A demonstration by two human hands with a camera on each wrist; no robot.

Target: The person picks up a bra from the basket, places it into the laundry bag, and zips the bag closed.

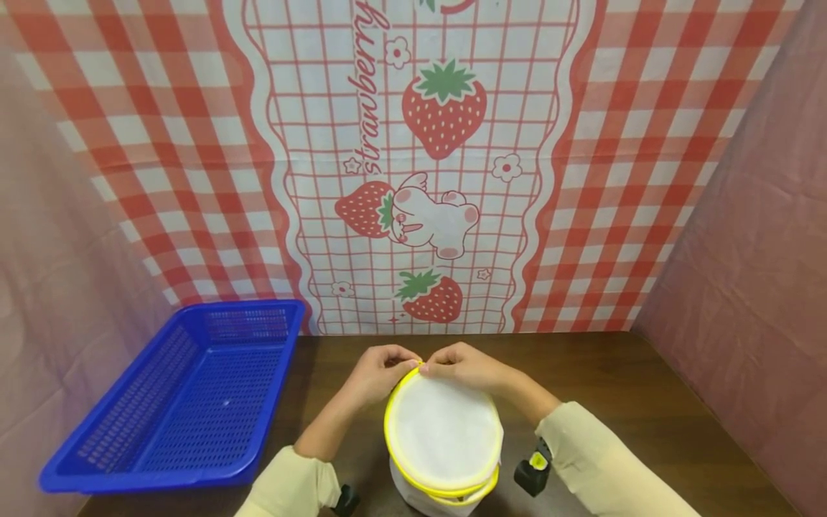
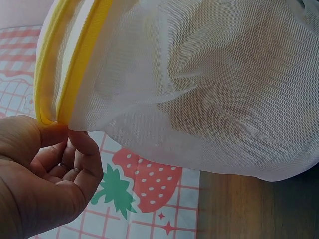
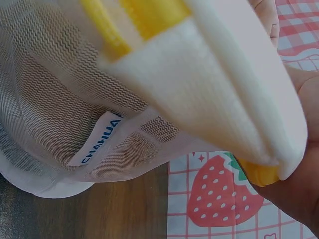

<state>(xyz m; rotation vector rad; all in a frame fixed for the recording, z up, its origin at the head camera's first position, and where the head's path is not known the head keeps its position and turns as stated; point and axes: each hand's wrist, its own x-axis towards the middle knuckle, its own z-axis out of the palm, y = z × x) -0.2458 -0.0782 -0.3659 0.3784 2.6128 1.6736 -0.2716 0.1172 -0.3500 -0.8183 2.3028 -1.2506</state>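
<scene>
A white mesh laundry bag (image 1: 446,438) with yellow zipper trim stands on the table, its round white lid facing up. My left hand (image 1: 377,375) pinches the yellow edge at the far side of the lid between thumb and index finger. Beside it, almost touching, my right hand (image 1: 466,368) pinches the same edge. In the left wrist view the yellow zipper band (image 2: 79,64) runs down to the left thumb and fingers. A CHAHUA label (image 3: 97,139) hangs on the mesh in the right wrist view, where the lid hides the right fingertips. Brownish shapes show blurrily through the mesh.
A blue perforated plastic basket (image 1: 222,402) sits on the left of the dark wooden table (image 1: 581,402). Behind the table hangs a red-and-white strawberry cloth (image 1: 413,165). Pinkish curtains (image 1: 749,237) flank both sides.
</scene>
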